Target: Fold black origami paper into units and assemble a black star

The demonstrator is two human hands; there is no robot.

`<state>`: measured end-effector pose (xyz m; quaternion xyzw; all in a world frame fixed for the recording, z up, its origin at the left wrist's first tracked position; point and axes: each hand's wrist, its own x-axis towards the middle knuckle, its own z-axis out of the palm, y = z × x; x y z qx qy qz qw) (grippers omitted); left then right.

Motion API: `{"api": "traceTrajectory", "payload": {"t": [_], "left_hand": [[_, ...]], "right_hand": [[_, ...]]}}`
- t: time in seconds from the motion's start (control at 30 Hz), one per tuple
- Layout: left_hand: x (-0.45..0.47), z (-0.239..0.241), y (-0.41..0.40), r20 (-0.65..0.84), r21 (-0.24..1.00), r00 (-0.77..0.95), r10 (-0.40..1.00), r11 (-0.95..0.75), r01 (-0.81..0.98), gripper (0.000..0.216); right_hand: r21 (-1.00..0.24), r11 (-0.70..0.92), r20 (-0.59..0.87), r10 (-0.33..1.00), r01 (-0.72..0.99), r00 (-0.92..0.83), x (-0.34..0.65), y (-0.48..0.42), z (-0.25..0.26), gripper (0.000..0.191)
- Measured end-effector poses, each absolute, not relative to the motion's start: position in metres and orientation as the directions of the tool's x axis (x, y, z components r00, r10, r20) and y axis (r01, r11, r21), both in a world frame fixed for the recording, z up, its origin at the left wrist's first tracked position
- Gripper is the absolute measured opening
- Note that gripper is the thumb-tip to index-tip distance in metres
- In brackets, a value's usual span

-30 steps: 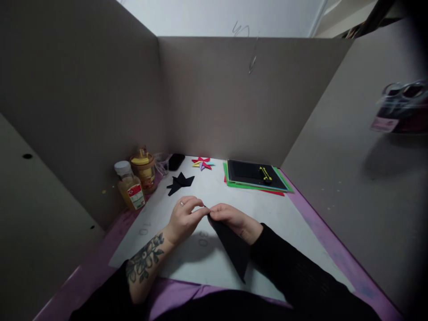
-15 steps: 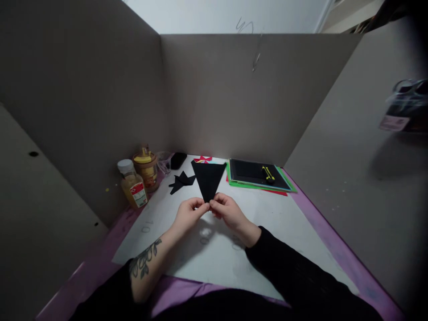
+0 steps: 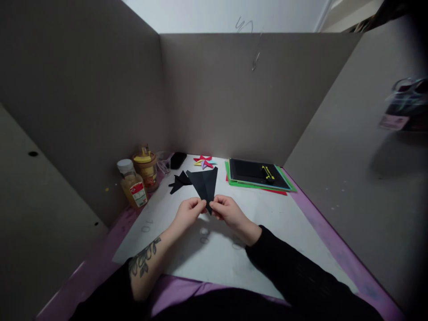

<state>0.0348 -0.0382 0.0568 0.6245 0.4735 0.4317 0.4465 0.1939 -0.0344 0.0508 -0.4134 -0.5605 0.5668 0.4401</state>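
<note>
Paper [image 3: 203,183], black & folded, is up over white sheet [image 3: 281,240]; your L hand [image 3: 187,211] & R hand [image 3: 230,211] each pinch an edge nr lower tip. Fold-shaping apparently underway; next move prob. needs even pressure.

A purple table [image 3: 100,254] bears a white sheet [image 3: 277,232], on which a folded black paper [image 3: 180,180], colourful paper star [image 3: 204,161] and paper stack [image 3: 247,174] lie; a bottle [image 3: 133,183] and jar [image 3: 149,171] stand at left.
</note>
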Motion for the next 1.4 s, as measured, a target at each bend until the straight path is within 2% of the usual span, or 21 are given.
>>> {"api": "traceTrajectory", "payload": {"t": [0.33,0.47,0.63,0.83,1.27,1.4], "left_hand": [[0.023,0.054,-0.023,0.096,0.981,0.038,0.995,-0.101,0.165,0.032],[0.024,0.053,-0.022,0.092,0.986,0.072,0.993,-0.101,0.133,0.033],[0.033,0.049,-0.028,-0.021,0.998,0.164,0.986,0.012,0.055,0.035],[0.035,0.046,-0.028,-0.023,0.999,0.168,0.986,0.027,-0.022,0.04],[0.027,0.066,-0.03,0.036,0.999,0.065,0.997,-0.034,-0.028,0.054],[0.026,0.066,-0.027,-0.007,0.984,0.041,0.999,0.014,-0.179,0.058]], "right_hand": [[-0.999,0.033,0.035,0.951,-0.012,-0.308,0.194,-0.04,0.054,0.027],[-0.999,0.038,0.036,0.956,0.0,-0.291,0.193,-0.04,0.054,0.027],[-0.992,0.097,0.07,0.953,0.079,-0.295,0.193,-0.042,0.056,0.026],[-0.983,0.086,0.015,0.917,0.162,-0.399,0.191,-0.047,0.058,0.026],[-0.997,-0.07,-0.069,0.888,0.015,-0.455,0.197,-0.041,0.049,0.026],[-0.997,-0.083,-0.072,0.901,-0.006,-0.428,0.196,-0.04,0.047,0.025]]}}
